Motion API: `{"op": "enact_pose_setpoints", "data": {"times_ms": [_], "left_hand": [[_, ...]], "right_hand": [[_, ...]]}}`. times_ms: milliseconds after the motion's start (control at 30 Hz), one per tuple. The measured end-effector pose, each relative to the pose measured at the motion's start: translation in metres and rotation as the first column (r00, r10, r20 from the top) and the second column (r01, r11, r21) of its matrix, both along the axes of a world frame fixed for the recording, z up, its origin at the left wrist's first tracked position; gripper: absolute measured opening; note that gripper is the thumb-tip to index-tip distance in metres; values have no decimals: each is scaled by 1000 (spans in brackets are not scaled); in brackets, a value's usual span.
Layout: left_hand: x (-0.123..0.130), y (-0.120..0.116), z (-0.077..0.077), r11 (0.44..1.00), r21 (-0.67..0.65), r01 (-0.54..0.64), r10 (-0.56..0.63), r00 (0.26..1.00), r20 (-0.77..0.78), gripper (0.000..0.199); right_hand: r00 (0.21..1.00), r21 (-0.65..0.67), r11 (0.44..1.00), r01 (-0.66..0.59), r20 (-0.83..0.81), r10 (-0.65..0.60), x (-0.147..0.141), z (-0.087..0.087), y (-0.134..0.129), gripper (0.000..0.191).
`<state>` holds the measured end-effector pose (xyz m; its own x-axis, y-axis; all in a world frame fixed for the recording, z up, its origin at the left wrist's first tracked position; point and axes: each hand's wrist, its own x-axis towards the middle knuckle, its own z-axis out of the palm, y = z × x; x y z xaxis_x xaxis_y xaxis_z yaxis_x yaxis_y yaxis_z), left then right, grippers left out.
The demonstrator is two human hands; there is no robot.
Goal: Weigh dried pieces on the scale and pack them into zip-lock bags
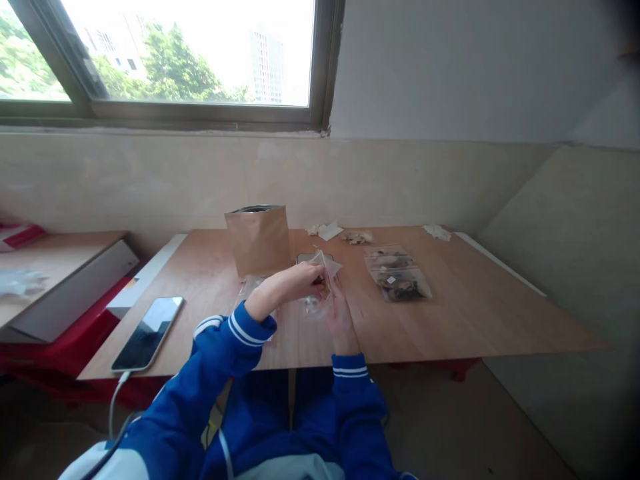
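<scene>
My left hand point(287, 283) and my right hand point(340, 317) meet over the middle of the wooden table point(450, 313). Both pinch a small clear plastic bag point(324, 280) with something brownish inside, partly hidden by my fingers. Under my left forearm lies another clear plastic bag point(247, 288). Beyond my hands stands a brown kraft paper pouch point(257, 241), and a dark flat device point(313, 258) lies partly behind the clear bag. To the right are stacked zip bags point(397, 273) holding dark material.
A smartphone point(147, 333) with a white cable lies at the table's near left. White paper scraps point(327, 231) and a pale crumpled piece point(357, 237) sit by the wall. A second table point(55, 267) and red cloth point(75, 340) are at the left.
</scene>
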<state>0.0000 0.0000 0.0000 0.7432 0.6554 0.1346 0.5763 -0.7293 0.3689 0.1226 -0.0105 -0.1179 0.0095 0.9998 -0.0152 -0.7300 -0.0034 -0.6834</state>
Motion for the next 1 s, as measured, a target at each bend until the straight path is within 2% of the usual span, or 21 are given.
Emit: {"op": "enact_pose_setpoints", "data": {"times_ms": [133,233,300,333,400,467,533,633,733,833,933,1000], "left_hand": [[-16,-5,22,997,-78,6,6,989,150,14],[-41,-3,44,993,-100,-65,91,952,291,23],[-62,6,58,980,-21,-198,191,903,385,25],[-74,13,64,951,46,-306,257,863,434,25],[-97,33,71,854,138,-501,382,786,486,25],[-116,56,68,768,177,-616,460,722,518,26],[-129,78,58,719,184,-670,509,688,518,26],[-138,102,35,748,153,-646,543,728,419,25],[-140,109,19,755,160,-636,535,739,410,27],[-142,108,18,748,164,-643,529,727,438,26],[-144,107,27,764,128,-632,515,717,469,27],[-144,110,34,746,144,-650,512,698,501,28]], "right_hand": [[999,-44,999,-16,-46,14,1,0,0,25],[995,-79,997,-19,-104,11,4,-2,1,25],[992,-89,996,-29,-126,18,7,-3,1,24],[991,-89,996,-33,-134,20,9,-4,1,25],[988,-81,996,-35,-151,22,13,-4,2,27],[985,-71,997,-35,-172,22,16,-3,2,29],[983,-78,996,-38,-182,23,18,-3,3,28],[983,-109,993,-34,-184,14,21,-2,4,26],[982,-124,992,-20,-187,-3,22,-2,5,24],[981,-131,991,-18,-194,-8,23,-2,6,24],[977,-143,989,-38,-212,7,22,-1,7,26],[973,-149,987,-55,-232,19,21,-2,7,27]]}}
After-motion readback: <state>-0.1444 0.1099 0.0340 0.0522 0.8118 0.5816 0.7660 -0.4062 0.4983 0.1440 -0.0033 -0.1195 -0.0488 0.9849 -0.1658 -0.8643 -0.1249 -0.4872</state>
